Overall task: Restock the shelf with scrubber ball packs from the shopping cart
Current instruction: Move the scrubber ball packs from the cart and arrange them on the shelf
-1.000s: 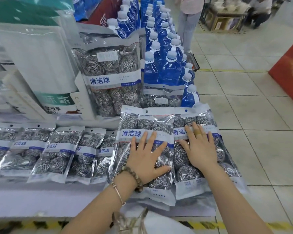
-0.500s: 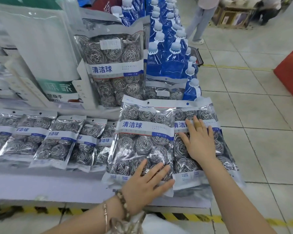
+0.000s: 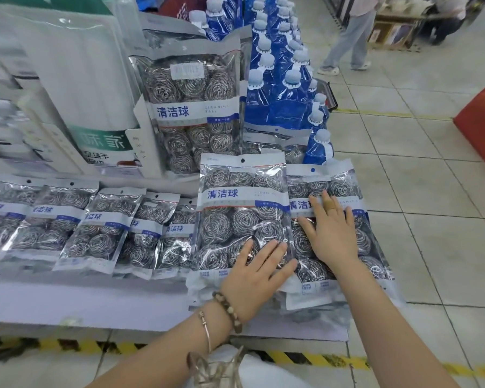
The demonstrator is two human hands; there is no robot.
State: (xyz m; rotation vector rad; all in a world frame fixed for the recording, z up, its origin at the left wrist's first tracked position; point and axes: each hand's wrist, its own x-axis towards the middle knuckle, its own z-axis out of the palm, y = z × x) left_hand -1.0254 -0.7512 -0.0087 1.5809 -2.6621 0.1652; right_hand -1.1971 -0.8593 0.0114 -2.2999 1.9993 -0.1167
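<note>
Two stacks of large clear packs of steel scrubber balls lie side by side on the white shelf (image 3: 95,303). My left hand (image 3: 259,271) lies flat, fingers spread, on the bottom edge of the left pack (image 3: 241,217). Pressing down on the right pack (image 3: 356,242) is my right hand (image 3: 332,233), also flat with the fingers apart. Neither hand grips a pack. A third large pack (image 3: 192,107) stands upright behind them. The shopping cart is out of sight.
Several smaller scrubber packs (image 3: 95,228) lie in a row to the left. Blue pouches with capped spouts (image 3: 280,88) stand behind. White boxed goods (image 3: 76,79) fill the back left. A person (image 3: 350,37) stands on the tiled aisle; a red display (image 3: 482,121) is at right.
My left hand has slid from the middle of the left pack down to its bottom edge. My right hand has stayed on the right pack.
</note>
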